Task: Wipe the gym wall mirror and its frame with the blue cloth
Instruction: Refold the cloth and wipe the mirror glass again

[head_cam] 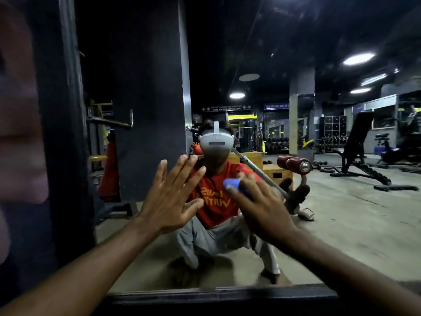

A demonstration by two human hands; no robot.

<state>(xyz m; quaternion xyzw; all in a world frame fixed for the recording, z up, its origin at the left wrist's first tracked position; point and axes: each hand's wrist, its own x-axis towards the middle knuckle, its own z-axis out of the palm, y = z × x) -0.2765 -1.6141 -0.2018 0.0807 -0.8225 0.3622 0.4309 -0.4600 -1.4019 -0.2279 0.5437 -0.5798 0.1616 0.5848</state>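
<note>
While the person crouches close to a gym wall mirror (pixel 341 213), both hands are raised to the glass, so the job looks to be under way, not finished. The left hand (pixel 169 199), just left of the picture's centre, is fully open. Its fingers are spread, the palm faces the glass, and it holds nothing. It seems to be bracing against the mirror.

The right hand (pixel 259 206), just right of centre at about 3 o'clock from the left one, is blurred. Its fingers curve over a bunched blue cloth (pixel 231 184) and press it to the glass. The cloth pokes out at the fingertips, at about 10 o'clock from the knuckles.

The wiping is on the lower middle of the glass, over the reflection of a red shirt (pixel 216 201). No clear line between wiped and unwiped glass can be made out, so how much is done cannot be told. The wide stretch of mirror toward 2 and 3 o'clock, which reflects a weight bench (pixel 360 151), is well apart from the cloth and probably still needs wiping. The dark frame (pixel 227 295) along the bottom at 6 o'clock is not being touched and likely needs wiping too.
</note>
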